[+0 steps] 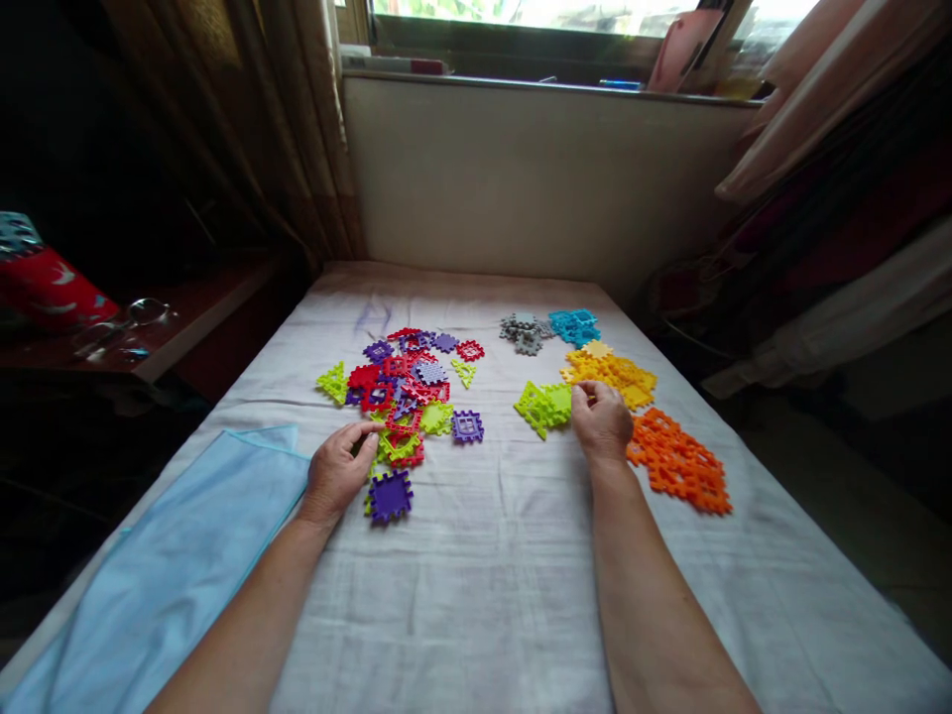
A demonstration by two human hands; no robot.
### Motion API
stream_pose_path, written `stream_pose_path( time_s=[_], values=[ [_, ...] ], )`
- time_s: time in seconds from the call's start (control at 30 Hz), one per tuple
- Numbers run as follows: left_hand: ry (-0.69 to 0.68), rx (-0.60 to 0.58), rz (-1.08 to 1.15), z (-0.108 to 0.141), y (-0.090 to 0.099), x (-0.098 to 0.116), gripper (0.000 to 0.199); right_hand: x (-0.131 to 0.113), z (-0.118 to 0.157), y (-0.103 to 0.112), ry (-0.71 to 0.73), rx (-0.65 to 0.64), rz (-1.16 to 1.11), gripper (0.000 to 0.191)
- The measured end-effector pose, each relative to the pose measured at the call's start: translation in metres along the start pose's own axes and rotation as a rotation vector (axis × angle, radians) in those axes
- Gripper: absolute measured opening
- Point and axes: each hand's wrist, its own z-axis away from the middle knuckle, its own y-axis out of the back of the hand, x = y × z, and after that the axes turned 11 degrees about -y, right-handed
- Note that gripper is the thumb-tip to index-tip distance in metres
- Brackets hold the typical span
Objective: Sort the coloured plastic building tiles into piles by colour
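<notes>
While the left hand (338, 470) curls at the left edge of the mixed red, purple and lime pieces (366, 377) on the pale sheet (476, 595), the right hand (601, 424), fingers bent, is at the lime pile (545, 407), beside yellow pieces (621, 381); whether either pinches anything, I can't tell!

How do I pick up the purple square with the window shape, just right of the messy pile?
Try pinching the near and far edges of the purple square, coming from the right. It looks flat on the sheet, the pile is on its left, and its edge teeth should help.
</notes>
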Motion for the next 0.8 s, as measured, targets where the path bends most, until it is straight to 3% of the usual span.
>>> stream_pose_path(
  time_s=[0.13, 0.23, 0.33, 0.47, 0.6, 0.7, 0.8],
  values=[
    [-0.004, -0.003, -0.007, 0.0, 0.001, 0.002, 0.031, -0.032, 0.031, -0.01, 0.273, -0.054, -0.086, 0.026],
    [-0.008, -0.006, -0.01, 0.001, 0.001, 0.002, 0.03, -0.059, 0.065, -0.021, 0.502, -0.205, -0.093, 0.021],
    [-0.013, -0.017, -0.003, 0.001, 0.001, 0.001, 0.03, -0.079, 0.097, -0.028, 0.633, -0.358, -0.028, 0.021],
    [-0.031, -0.019, -0.005, 0.001, 0.0, 0.0, 0.029, -0.092, 0.119, -0.033, 0.674, -0.434, 0.081, 0.034],
    [-0.202, -0.017, -0.037, 0.002, -0.001, 0.002, 0.035, -0.096, 0.126, -0.035, 0.682, -0.444, 0.148, 0.03],
    [-0.348, -0.093, -0.089, 0.003, -0.003, 0.005, 0.039, -0.097, 0.127, -0.035, 0.696, -0.437, 0.154, 0.024],
    [-0.393, -0.166, -0.173, 0.005, -0.005, 0.005, 0.038, -0.094, 0.124, -0.033, 0.7, -0.424, 0.134, 0.024]
  ],
)
